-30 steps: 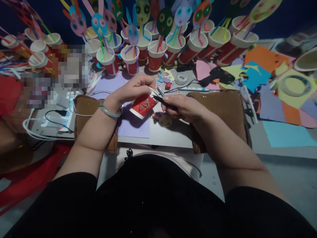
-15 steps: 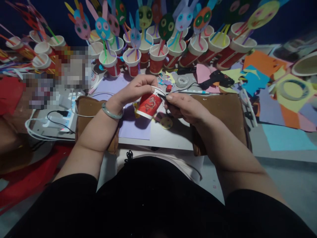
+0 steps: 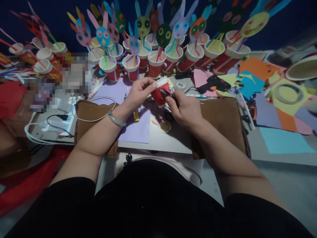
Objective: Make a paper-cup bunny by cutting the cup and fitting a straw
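Observation:
A red paper cup (image 3: 158, 96) with a white rim is tilted in my left hand (image 3: 140, 92), whose fingers pinch it near the rim. My right hand (image 3: 184, 107) is closed round a dark tool (image 3: 164, 92), and the tool's tip lies against the red side of the cup. Too little of the tool shows to name it. Below the cup, a small yellow paper face (image 3: 165, 126) lies on the table. A purple sheet (image 3: 135, 130) is under my left wrist, with a small yellow item (image 3: 136, 116) on it.
Behind my hands stand several red cups (image 3: 109, 71) with paper animal faces on straws. Brown pads (image 3: 220, 115) lie under both forearms. Coloured paper scraps (image 3: 262, 69) and tape rolls (image 3: 287, 93) are at the right. A power strip (image 3: 66, 124) with cables sits at the left.
The cup has turned from rim toward my right hand to rim up, and shifted right. My right hand has moved the dark tool from the rim to the cup's side.

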`<action>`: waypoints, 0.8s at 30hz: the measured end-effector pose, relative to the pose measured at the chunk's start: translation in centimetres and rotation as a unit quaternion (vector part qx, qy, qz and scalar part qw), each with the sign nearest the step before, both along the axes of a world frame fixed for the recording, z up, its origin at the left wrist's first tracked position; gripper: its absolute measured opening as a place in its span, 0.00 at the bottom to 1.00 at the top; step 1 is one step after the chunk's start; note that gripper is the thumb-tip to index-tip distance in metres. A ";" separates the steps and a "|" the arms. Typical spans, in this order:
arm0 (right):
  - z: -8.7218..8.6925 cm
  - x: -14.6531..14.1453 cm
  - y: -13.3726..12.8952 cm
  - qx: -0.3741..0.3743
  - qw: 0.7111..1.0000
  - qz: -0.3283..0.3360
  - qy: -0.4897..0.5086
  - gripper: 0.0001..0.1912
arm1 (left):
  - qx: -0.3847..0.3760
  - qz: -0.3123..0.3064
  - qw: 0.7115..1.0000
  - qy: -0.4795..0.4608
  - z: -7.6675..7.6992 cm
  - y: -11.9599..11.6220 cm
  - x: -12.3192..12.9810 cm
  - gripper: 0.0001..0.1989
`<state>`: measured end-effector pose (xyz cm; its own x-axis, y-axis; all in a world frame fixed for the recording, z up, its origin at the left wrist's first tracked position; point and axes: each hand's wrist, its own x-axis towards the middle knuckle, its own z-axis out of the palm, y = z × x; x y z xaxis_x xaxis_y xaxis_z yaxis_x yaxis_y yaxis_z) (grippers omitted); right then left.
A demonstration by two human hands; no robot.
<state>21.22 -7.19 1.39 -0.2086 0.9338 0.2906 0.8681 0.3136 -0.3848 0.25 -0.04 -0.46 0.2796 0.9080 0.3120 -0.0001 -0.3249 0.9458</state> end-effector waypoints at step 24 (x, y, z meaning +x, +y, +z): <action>0.2 0.1 -0.1 0.004 0.997 0.006 0.083 0.24 | -0.014 -0.025 1.000 0.006 -0.5 -0.7 0.6 0.24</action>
